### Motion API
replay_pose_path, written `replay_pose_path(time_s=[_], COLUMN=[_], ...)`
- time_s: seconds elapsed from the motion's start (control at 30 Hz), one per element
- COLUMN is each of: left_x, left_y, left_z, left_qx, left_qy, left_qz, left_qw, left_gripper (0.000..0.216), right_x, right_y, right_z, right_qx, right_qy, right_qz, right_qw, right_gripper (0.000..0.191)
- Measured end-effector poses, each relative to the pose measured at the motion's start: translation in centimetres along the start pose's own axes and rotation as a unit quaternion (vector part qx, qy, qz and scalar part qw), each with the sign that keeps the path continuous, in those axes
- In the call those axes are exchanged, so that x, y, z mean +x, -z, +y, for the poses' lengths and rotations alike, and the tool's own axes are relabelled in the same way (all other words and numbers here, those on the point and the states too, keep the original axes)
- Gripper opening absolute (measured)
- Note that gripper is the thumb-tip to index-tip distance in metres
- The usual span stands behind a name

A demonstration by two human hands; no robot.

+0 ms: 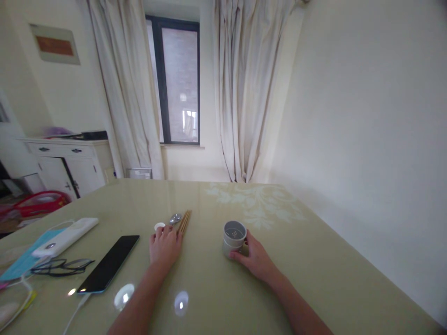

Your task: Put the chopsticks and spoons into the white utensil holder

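Observation:
A grey cylindrical cup (233, 243) with a holed insert inside stands upright on the table. My right hand (256, 258) is closed around its right side, with the thumb low on the front. To the left, my left hand (165, 246) rests low over a small bundle of utensils, fingers curled down on them. Wooden chopsticks (186, 219) stick out past its right side. Metal spoons (175, 218) show beyond the fingertips. A white rounded piece (159, 226) peeks out at the hand's left; its kind is unclear. The near ends of the utensils are hidden under the hand.
A black phone (110, 264) with a white cable lies left of my left arm. Farther left are folded glasses (62, 266), a white power bank (66, 237) and a blue mask (26, 260). The glossy table (209, 298) meets a wall at the right.

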State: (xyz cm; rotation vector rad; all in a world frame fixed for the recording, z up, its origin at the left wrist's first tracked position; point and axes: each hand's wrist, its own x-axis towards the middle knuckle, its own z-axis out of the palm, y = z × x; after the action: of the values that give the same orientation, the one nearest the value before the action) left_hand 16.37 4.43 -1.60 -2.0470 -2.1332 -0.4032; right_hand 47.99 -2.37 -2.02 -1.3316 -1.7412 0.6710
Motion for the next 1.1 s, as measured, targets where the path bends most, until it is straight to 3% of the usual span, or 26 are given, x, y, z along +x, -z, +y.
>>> replay_pose_path(time_s=[0.3,0.87,1.0,1.1], left_x=[-0.5,-0.6,-0.2,-0.8], left_y=[-0.1,-0.1,0.3,0.8], left_z=[1.1,1.6,2.1,3.6], left_qx=[0.013,-0.026,-0.146,-0.368], left_qy=[-0.021,-0.023,-0.010,-0.039], left_qz=[0.032,0.034,0.065,0.057], left_qw=[0.999,0.999,0.987,0.927], left_gripper=[0.031,0.030,0.022,0.027], right_x=[0.0,0.0,0.1,-0.4], right_y=[0.0,0.4,1.2,1.6], right_z=[0.1,0.6,1.2,0.6], right_qx=[-0.015,-0.018,-0.018,-0.044], right_qy=[-0.005,0.018,0.049,0.101], right_qz=[0.000,-0.005,0.055,0.155], right_qw=[1.000,1.000,0.997,0.982], right_gripper=[0.070,0.082,0.089,0.077])
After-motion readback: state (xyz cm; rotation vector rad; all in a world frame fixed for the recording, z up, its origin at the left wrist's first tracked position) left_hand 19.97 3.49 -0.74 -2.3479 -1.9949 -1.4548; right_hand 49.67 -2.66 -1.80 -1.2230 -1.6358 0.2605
